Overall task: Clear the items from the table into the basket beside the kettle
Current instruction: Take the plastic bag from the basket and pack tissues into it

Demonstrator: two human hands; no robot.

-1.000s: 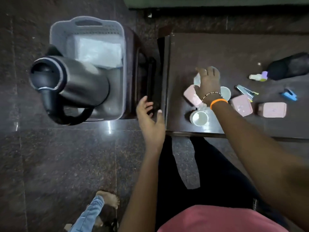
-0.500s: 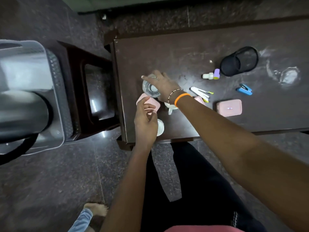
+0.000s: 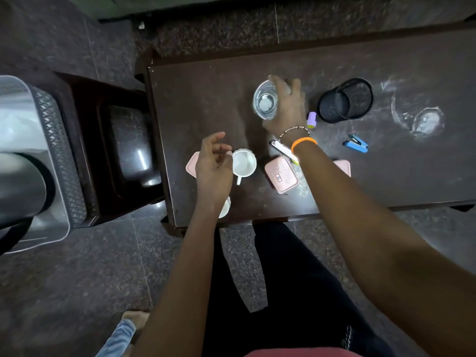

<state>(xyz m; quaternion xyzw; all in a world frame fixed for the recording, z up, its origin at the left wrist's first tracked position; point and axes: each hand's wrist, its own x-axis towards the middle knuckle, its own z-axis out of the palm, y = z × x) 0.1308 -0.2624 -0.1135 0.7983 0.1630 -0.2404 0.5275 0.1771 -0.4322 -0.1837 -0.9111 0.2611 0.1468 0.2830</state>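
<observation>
My right hand (image 3: pixel 288 109) grips a clear glass (image 3: pixel 265 103), its mouth facing up, above the dark table (image 3: pixel 206 99). My left hand (image 3: pixel 213 166) hovers with loosely curled fingers, holding nothing, over a pink box (image 3: pixel 191 164) and beside a white cup (image 3: pixel 244 163). A second white cup (image 3: pixel 224 207) peeks out under my left wrist. Another pink box (image 3: pixel 281 174) lies near my right forearm. At the far left stands the grey basket (image 3: pixel 55 140), with the steel kettle (image 3: pixel 20 186) next to it.
On the table lie a black mesh pen holder (image 3: pixel 345 100) on its side, a purple-capped bottle (image 3: pixel 311 119), a blue stapler (image 3: pixel 356 143), a nail clipper (image 3: pixel 280 149), another clear glass (image 3: pixel 422 122) and a third pink box (image 3: pixel 343 166). A dark stool (image 3: pixel 123 150) stands between basket and table.
My right hand has lifted the glass up and to the right. My left hand came from beside the table onto it and now hovers by the white cup. The view shifted right.
</observation>
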